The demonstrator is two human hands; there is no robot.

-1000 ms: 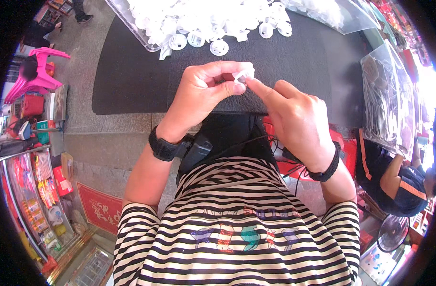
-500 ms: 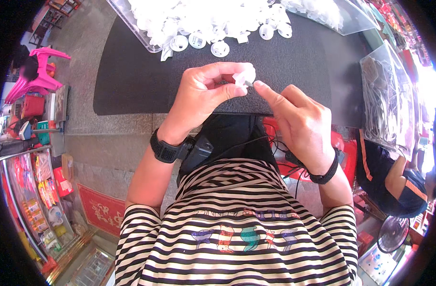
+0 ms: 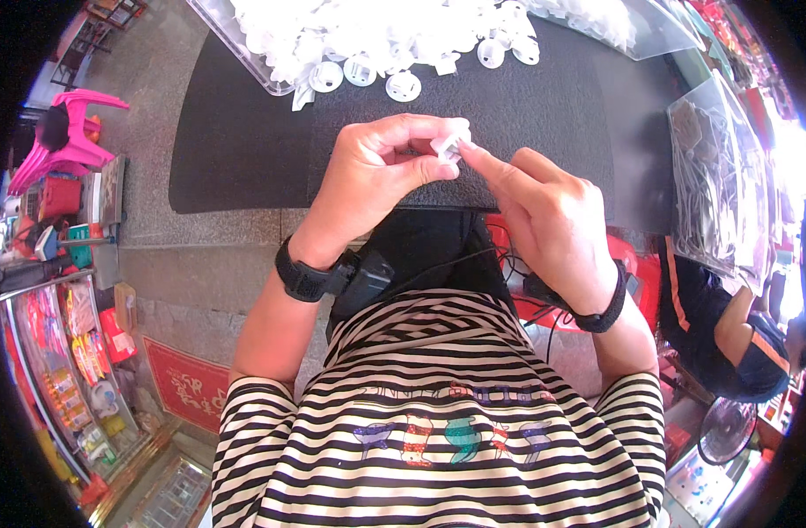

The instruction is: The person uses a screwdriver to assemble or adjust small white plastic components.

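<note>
A: Current state?
B: Left grip [image 3: 360,174]: thumb and finger pinch the white part [image 3: 449,150], upper centre of the frame. Right grip [image 3: 552,211]: index fingertip against the part; whether the curled fingers hold anything, cannot tell.
A: Likely fault?
B: An off-centre push could twist the part free, dropping it onto the counter [image 3: 561,114].

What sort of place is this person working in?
Probably a small shop doubling as a workspace: a display case of colourful packets stands at the left, while white parts are heaped at the far side of the black table.
</note>
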